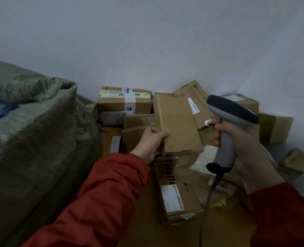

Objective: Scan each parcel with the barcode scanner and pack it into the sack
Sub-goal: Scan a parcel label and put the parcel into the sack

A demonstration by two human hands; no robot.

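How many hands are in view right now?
2. The left hand grips a cardboard parcel at center; the right hand holds the barcode scanner to its right. Neither is hidden.

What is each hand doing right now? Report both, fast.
Left hand: holding the cardboard parcel by its left edge.
Right hand: holding the barcode scanner by its handle.
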